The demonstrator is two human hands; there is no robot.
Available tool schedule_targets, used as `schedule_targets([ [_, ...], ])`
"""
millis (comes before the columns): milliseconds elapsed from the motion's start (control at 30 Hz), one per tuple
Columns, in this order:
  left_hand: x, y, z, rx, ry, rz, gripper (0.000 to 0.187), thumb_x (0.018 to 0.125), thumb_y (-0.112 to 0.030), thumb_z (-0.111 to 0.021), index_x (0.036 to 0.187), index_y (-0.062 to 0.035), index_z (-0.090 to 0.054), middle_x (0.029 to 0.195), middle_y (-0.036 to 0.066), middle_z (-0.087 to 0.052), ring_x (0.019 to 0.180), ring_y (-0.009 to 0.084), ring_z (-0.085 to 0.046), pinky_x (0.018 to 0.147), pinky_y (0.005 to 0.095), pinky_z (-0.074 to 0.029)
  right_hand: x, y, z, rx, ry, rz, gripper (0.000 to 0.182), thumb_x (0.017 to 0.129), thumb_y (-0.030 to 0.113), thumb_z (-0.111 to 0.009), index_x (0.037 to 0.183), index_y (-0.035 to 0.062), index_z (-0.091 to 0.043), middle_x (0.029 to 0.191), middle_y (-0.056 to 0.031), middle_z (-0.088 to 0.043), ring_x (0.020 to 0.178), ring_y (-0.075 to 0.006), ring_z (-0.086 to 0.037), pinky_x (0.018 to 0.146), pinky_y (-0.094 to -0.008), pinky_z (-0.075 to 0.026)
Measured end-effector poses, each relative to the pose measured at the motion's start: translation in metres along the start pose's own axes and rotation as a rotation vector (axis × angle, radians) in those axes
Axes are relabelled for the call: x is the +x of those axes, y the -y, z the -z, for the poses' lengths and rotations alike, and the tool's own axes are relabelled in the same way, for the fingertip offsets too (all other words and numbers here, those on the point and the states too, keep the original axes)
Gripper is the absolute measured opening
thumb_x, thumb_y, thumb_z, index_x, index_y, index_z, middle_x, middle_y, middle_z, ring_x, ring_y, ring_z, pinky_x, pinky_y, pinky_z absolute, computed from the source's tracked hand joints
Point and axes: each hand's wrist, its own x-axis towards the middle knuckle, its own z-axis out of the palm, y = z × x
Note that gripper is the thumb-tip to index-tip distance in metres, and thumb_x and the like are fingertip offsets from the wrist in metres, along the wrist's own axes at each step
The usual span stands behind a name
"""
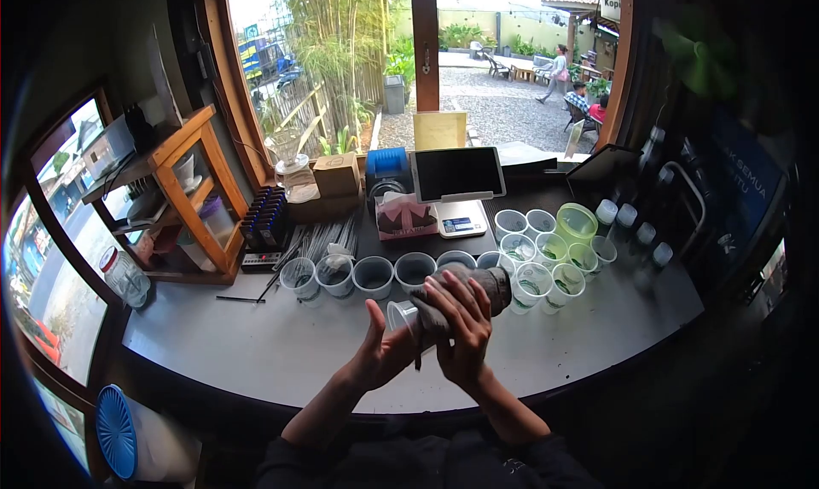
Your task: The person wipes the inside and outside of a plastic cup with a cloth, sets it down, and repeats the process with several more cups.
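Observation:
My left hand (382,352) supports a clear plastic cup (401,316) tipped on its side, thumb raised and the other fingers hidden behind the cup and cloth. Over the cup's far part lies a dark grey cloth (492,288), which my right hand (461,318) grips from above with its fingers bent over it. A row of clear plastic cups (373,274) stands upright just beyond my hands. To the right, several more cups with green print (532,286) are grouped, along with a yellow-green cup (577,222).
A tablet (458,174) stands at the back beside a white digital scale (463,219) and a tissue box (406,216). Straws (317,240) lie left of these. A wooden shelf (200,195) and glass jar (124,277) occupy the left end. Below is a blue-lidded container (117,432).

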Motion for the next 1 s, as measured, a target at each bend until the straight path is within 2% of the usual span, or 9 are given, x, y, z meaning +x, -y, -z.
schedule_targets([
  [67,0.006,0.016,0.01,-0.048,-0.193,-0.045,0.115,0.073,-0.089,-0.014,0.15,-0.0045,-0.019,0.147,0.012,-0.037,0.137,0.0229,-0.033,0.114,0.0377,-0.023,-0.022,0.01,-0.018,0.166,-0.062,-0.012,0.038,0.088,0.014,-0.048,0.123,0.0051,-0.061,0.129,-0.0139,-0.059,0.129,-0.0299,-0.048,0.111,-0.0492,-0.024],
  [133,0.016,0.016,0.025,-0.43,0.221,-0.274,0.114,0.073,-0.089,-0.015,0.15,-0.0038,-0.017,0.15,0.013,-0.033,0.14,0.0271,-0.029,0.114,0.0405,-0.024,-0.047,0.016,-0.037,0.236,-0.101,-0.071,0.038,0.088,0.014,-0.052,0.124,0.0088,-0.062,0.135,-0.0153,-0.054,0.133,-0.0344,-0.042,0.113,-0.0512,-0.02],
  [300,0.018,0.013,-0.016,-0.152,0.053,-0.401,0.096,0.087,-0.075,-0.024,0.151,-0.005,-0.009,0.156,0.015,-0.015,0.143,0.0301,-0.019,0.117,0.0426,-0.014,-0.027,-0.003,-0.036,0.264,-0.248,-0.126,0.041,0.092,0.024,-0.057,0.132,0.0127,-0.054,0.153,-0.0266,-0.018,0.143,-0.044,-0.012,0.113,-0.0557,-0.013],
  [533,0.005,0.03,-0.011,-0.125,-0.058,-0.324,0.064,0.091,-0.017,-0.051,0.147,-0.0015,-0.024,0.15,0.016,-0.031,0.139,0.0265,-0.03,0.115,0.0396,-0.019,0.018,-0.008,-0.009,0.836,-0.247,-0.465,0.04,0.098,0.015,-0.041,0.134,-0.0021,-0.047,0.147,-0.0172,-0.038,0.138,-0.0272,-0.033,0.11,-0.0368,-0.028],
  [633,0.013,0.03,-0.002,-0.353,0.018,-0.387,0.061,0.091,-0.021,-0.047,0.146,-0.0017,-0.028,0.148,0.012,-0.035,0.138,0.0256,-0.033,0.115,0.0382,-0.02,0.023,-0.006,-0.015,0.543,-0.172,-0.112,0.04,0.097,0.016,-0.042,0.134,0.005,-0.051,0.147,-0.0208,-0.036,0.138,-0.0342,-0.032,0.107,-0.0393,-0.035],
  [833,0.034,-0.003,0.002,-0.627,0.168,-0.44,0.069,0.097,-0.044,-0.039,0.151,-0.0105,-0.014,0.153,0.01,-0.027,0.141,0.0264,-0.025,0.115,0.0424,-0.02,-0.008,0.02,-0.017,0.688,-0.021,-0.341,0.05,0.096,0.019,-0.049,0.142,0.0031,-0.04,0.151,-0.0239,-0.026,0.14,-0.0355,-0.028,0.109,-0.0404,-0.029],
  [900,0.034,0.001,0.003,0.233,-0.091,-0.439,0.07,0.097,-0.044,-0.039,0.152,-0.0101,-0.012,0.155,0.008,-0.023,0.142,0.0234,-0.024,0.115,0.0401,-0.02,-0.019,0.017,-0.026,0.833,-0.12,-0.462,0.051,0.098,0.017,-0.047,0.144,-0.0014,-0.034,0.148,-0.0221,-0.034,0.132,-0.0288,-0.042,0.106,-0.0373,-0.034],
  [967,0.035,0.008,0.006,-0.064,0.063,-0.34,0.069,0.097,-0.043,-0.041,0.152,-0.0121,-0.012,0.156,0.005,-0.02,0.143,0.0212,-0.021,0.115,0.0383,-0.017,-0.02,0.008,-0.025,0.979,-0.184,-0.69,0.046,0.1,0.02,-0.045,0.139,-0.0044,-0.04,0.139,-0.016,-0.044,0.104,-0.0168,-0.055,0.09,-0.034,-0.044],
  [1000,0.036,0.013,0.008,-0.79,0.334,-0.229,0.067,0.098,-0.041,-0.042,0.152,-0.0143,-0.013,0.157,0.003,-0.019,0.144,0.0206,-0.018,0.116,0.0377,-0.014,-0.021,-0.008,-0.029,0.902,-0.233,-0.657,0.044,0.101,0.021,-0.044,0.137,-0.0045,-0.042,0.133,-0.0142,-0.05,0.094,-0.0134,-0.057,0.083,-0.0323,-0.047],
])
